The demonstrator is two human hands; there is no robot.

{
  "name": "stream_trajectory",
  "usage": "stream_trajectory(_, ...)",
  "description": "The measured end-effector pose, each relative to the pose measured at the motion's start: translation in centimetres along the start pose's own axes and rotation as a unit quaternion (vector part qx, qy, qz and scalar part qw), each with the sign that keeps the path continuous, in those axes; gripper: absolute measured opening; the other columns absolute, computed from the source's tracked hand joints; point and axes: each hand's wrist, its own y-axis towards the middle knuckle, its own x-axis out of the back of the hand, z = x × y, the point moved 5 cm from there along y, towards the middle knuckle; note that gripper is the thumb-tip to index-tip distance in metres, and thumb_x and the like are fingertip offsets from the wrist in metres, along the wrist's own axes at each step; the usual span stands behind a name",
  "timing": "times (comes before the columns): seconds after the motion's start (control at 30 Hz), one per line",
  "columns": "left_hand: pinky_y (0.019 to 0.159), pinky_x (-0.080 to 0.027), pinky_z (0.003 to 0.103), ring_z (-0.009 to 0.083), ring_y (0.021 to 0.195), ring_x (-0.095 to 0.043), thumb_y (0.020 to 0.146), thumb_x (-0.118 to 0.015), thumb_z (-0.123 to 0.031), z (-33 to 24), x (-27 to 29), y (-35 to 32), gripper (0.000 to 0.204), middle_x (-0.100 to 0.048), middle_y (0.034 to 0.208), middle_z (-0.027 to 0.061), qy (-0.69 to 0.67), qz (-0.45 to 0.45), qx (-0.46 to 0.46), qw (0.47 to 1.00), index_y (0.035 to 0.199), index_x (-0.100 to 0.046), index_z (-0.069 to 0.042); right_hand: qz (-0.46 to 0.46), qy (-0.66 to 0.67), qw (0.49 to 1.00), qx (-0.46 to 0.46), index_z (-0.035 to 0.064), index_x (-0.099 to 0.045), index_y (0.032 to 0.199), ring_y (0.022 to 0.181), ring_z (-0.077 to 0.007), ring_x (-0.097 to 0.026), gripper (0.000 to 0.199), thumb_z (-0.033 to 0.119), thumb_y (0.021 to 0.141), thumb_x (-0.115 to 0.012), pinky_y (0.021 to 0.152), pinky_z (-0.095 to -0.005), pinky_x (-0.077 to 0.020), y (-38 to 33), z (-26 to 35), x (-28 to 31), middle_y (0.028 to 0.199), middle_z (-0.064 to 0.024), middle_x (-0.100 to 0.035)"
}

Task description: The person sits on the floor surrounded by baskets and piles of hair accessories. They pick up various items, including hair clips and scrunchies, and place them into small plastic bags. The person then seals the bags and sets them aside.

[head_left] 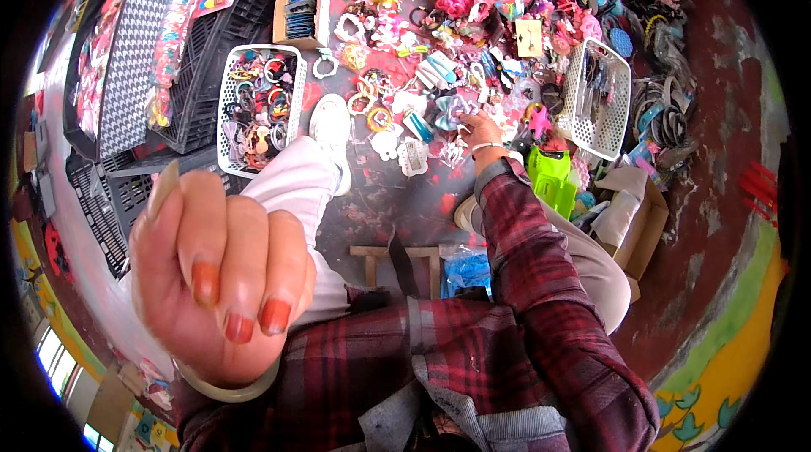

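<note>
Left hand (221, 283) raised close to camera, fingers curled, holding nothing visible. Right hand (480, 129) reaches down to floor (397, 207), fingers on light-blue bow (448, 110) amid hair-accessory pile; white basket (604, 97) just beside.

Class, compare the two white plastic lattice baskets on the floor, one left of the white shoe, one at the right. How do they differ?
The left white plastic lattice basket lies flat, open side up, filled with colourful hair rings. The right white plastic lattice basket is tipped up on an edge, holding a few dark items. Both are rectangular and perforated.
</note>
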Motion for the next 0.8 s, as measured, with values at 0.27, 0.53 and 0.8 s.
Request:
stream_trajectory(0.27, 0.05, -0.037, 0.029, 0.0179, 0.053, -0.04, 0.096, -0.02, -0.027, 0.5, -0.6, -0.1, 0.04, -0.039, 0.051, 0.0045, -0.005, 0.001, 0.012, 1.0, 0.064, -0.035, -0.009, -0.007, 0.083, 0.995, 0.049, 0.0053, -0.051, 0.092, 0.058, -0.0124, -0.053, 0.021, -0.001, 0.074, -0.059, 0.044, -0.021, -0.0401, 0.2, 2.7, 1.2, 0.079, -0.0081, -0.06)
stream_trajectory(0.53, 0.051, -0.037, 0.031, 0.0186, 0.051, -0.039, 0.096, -0.018, -0.026, 0.3, -0.1, 0.1, 0.04, -0.039, 0.051, 0.0057, 0.021, -0.01, 0.022, 0.999, 0.064, -0.036, -0.009, -0.176, -0.444, 0.854, 0.205, 0.0155, -0.067, 0.089, 0.068, -0.0221, -0.063, 0.022, 0.015, 0.073, -0.052, 0.065, -0.0337, -0.0493, 5.5, 6.2, 2.3, 0.087, -0.0088, -0.066)
stream_trajectory(0.8, 0.051, -0.037, 0.031, 0.0196, 0.051, -0.039, 0.096, -0.017, -0.025, 0.6, 0.1, 0.9, 0.041, -0.041, 0.051, 0.0073, 0.02, -0.028, 0.027, 0.999, 0.065, -0.038, -0.008, -0.077, -0.745, 0.654, 0.106, 0.0136, -0.065, 0.094, 0.098, -0.0281, -0.057, 0.029, 0.033, 0.08, -0.05, 0.079, -0.0376, -0.0461, 11.2, 2.7, -1.5, 0.103, -0.0163, -0.06)
